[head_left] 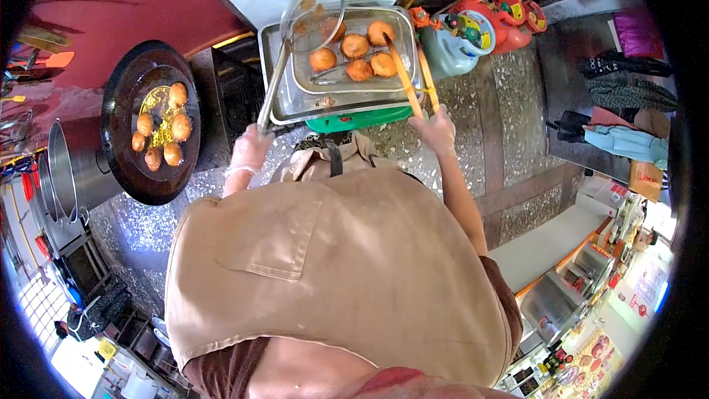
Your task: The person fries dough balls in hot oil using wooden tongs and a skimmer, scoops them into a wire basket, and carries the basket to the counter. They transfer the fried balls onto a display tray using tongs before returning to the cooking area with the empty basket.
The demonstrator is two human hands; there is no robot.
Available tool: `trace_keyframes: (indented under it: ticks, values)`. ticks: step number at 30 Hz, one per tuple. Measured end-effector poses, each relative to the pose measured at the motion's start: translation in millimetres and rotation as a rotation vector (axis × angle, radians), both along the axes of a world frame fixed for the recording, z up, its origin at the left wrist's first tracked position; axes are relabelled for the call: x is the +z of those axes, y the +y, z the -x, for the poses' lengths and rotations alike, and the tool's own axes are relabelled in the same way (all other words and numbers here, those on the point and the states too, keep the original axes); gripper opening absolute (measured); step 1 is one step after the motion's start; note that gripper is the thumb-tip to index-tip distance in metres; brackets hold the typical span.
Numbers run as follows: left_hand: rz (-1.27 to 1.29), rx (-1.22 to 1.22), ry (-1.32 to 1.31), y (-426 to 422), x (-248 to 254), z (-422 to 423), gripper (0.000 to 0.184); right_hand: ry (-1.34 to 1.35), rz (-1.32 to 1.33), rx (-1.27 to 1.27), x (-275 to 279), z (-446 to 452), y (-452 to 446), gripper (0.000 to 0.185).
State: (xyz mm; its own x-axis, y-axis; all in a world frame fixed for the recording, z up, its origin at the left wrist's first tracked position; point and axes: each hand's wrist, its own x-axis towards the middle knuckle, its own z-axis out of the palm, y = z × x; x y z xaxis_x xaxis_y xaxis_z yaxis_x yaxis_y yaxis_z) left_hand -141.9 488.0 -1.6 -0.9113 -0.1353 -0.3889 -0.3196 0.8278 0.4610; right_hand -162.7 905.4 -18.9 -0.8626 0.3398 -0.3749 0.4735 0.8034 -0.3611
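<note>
My left hand (253, 151), in a clear glove, is closed around the long metal handle of a round mesh strainer (319, 1). The strainer's bowl is over the upper left corner of a wire basket (347, 91). My right hand (436, 131), also gloved, grips a pair of long wooden chopsticks (403, 77). One darkened tip touches or nearly touches a fried ball (379, 32) at the basket's right side; the other stick is apart from it. Several golden-brown fried balls lie in the basket, which sits in a metal tray (288, 112). One ball is partly behind the strainer's mesh.
A large dark wok (122, 129) at the left holds oil and several more fried balls. Tall metal pots (81, 170) stand beside it. Gas cylinders (454, 52) are right of the tray. A green basin (354, 120) shows beneath the tray.
</note>
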Motion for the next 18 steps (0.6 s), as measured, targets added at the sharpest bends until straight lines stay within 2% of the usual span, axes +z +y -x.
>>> trace_keyframes:
  ticks: [2, 4, 6, 15, 18]
  values:
    - [0.150, -0.129, 0.079, -8.3, -0.3, 24.5, 0.034, 0.045, -0.014, -0.032, -5.6, 3.3, 4.3, 0.086]
    - [0.255, -0.266, 0.195, -22.7, 2.4, 52.4, 0.029, 0.117, 0.048, -0.080, -4.5, 1.1, -0.4, 0.068]
    - [0.344, -0.381, 0.276, -27.9, 9.2, 87.6, 0.024, 0.091, 0.077, -0.105, 4.7, 2.1, -7.8, 0.070]
    - [0.340, -0.727, 0.248, -21.9, 10.2, 222.3, 0.028, 0.157, 0.164, -0.276, 31.7, -47.2, -32.4, 0.066]
    - [0.363, -0.747, 0.085, -20.6, 21.9, 237.9, 0.034, 0.113, 0.112, -0.370, 31.6, -66.5, -36.7, 0.068]
